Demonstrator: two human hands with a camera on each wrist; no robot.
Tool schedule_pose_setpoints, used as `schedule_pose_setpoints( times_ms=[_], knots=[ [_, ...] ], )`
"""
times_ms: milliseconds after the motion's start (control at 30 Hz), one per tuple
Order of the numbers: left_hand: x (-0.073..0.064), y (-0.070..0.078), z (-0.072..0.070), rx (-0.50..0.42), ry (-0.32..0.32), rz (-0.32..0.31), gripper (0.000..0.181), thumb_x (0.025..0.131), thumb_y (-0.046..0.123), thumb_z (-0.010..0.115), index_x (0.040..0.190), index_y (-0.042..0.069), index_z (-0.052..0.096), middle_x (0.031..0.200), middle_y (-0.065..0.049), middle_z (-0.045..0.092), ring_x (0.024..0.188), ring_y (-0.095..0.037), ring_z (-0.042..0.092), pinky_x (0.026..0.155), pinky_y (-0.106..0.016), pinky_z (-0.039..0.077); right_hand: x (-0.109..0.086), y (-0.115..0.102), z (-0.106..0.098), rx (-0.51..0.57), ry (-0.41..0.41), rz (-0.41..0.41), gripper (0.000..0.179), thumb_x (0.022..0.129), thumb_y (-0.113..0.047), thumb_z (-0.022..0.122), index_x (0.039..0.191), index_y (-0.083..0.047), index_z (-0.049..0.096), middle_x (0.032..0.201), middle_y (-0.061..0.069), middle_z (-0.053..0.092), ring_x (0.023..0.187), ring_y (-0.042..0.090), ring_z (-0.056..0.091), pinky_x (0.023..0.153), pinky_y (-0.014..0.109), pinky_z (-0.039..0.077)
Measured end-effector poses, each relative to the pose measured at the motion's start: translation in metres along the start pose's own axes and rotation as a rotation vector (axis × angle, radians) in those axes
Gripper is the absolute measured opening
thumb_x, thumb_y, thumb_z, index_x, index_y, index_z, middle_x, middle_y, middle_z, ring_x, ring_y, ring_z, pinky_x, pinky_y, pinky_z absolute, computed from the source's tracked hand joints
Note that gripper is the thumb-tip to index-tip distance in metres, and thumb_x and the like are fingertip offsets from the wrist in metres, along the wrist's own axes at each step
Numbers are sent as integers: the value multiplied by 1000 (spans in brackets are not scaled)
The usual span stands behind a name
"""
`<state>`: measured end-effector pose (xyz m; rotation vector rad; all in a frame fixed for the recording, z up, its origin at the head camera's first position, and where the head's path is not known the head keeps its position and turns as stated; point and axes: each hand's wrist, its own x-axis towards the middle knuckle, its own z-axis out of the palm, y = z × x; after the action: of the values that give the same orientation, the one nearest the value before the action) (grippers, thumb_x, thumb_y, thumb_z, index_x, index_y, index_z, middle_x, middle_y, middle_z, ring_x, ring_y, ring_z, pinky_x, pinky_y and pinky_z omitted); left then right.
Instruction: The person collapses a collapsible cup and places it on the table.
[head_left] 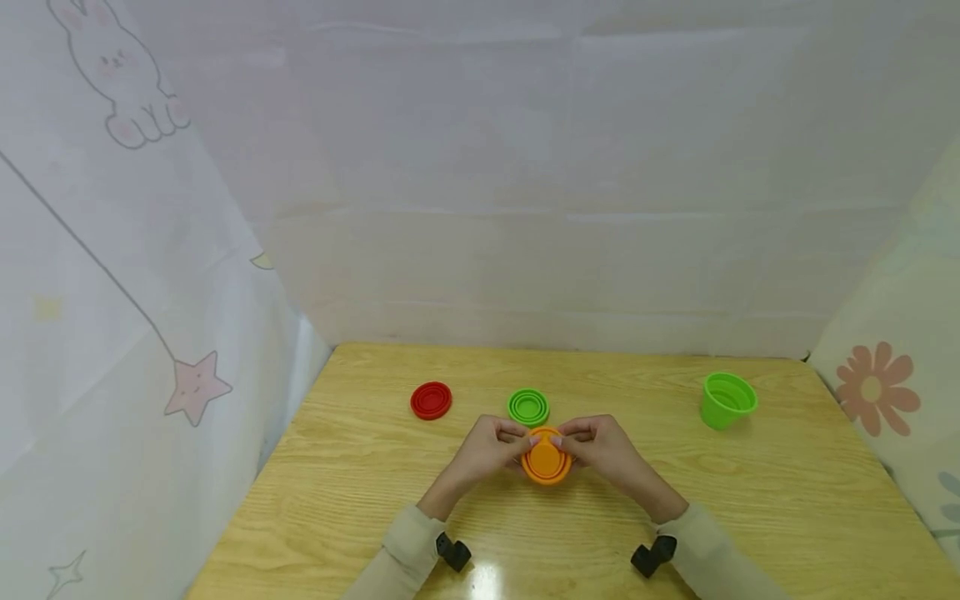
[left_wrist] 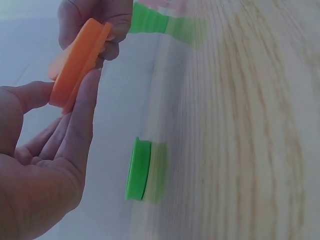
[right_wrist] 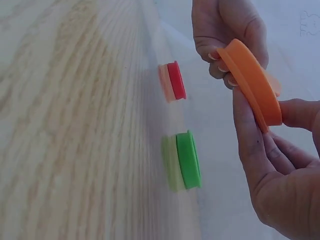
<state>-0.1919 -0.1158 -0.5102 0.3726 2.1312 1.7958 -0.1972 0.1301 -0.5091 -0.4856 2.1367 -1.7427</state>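
Together, the left hand [head_left: 480, 456] and right hand [head_left: 611, 456] pinch a collapsed orange cup [head_left: 545, 461] near a flattened green cup [head_left: 528, 407].

orange cup [head_left: 546, 461] | round, stepped rings — collapsed nearly flat | tilted | aloft — between left hand [head_left: 486, 454] and right hand [head_left: 609, 454]

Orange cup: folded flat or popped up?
Mostly folded: both wrist views show the orange cup as a shallow disc, its centre bulging slightly.
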Motion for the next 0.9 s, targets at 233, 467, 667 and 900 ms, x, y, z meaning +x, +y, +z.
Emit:
schedule_pose_setpoints(
  times_ms=[233, 467, 667, 900],
  knots=[
    [-1, 2, 6, 7, 27, -8, 29, 102, 19, 70, 119, -5, 75, 104, -20, 80, 80, -14, 77, 78, -52, 67, -2, 1, -2, -47, 5, -18, 31, 104, -17, 67, 124, 7, 71, 110, 21, 78, 86, 16, 77, 75, 46, 68],
    [2, 2, 7, -21, 63, -11, 33, 104, 26, 69, 121, -1, 75, 108, -19, 80, 80, -13, 77, 80, -54, 67, -4, -3, -3, 54, -7, 1, 42, 106, -27, 65, 131, 7, 67, 118, 23, 76, 91, 17, 76, 77, 41, 69],
    [3, 0, 6, -50, 56, -18, 36, 103, 30, 71, 122, 0, 76, 111, -19, 80, 84, -15, 78, 84, -58, 65, -6, -1, -6, 82, -3, 16, 45, 104, -28, 69, 132, 7, 66, 120, 22, 76, 93, 17, 77, 81, 45, 68],
    [-1, 0, 4, -68, 23, -42, 37, 99, 28, 76, 121, -2, 75, 109, -18, 80, 85, -15, 78, 88, -62, 63, -8, 4, -7, 72, -35, 7, 46, 96, -23, 79, 132, 4, 68, 112, 18, 75, 93, 19, 79, 84, 53, 66]
  ],
)
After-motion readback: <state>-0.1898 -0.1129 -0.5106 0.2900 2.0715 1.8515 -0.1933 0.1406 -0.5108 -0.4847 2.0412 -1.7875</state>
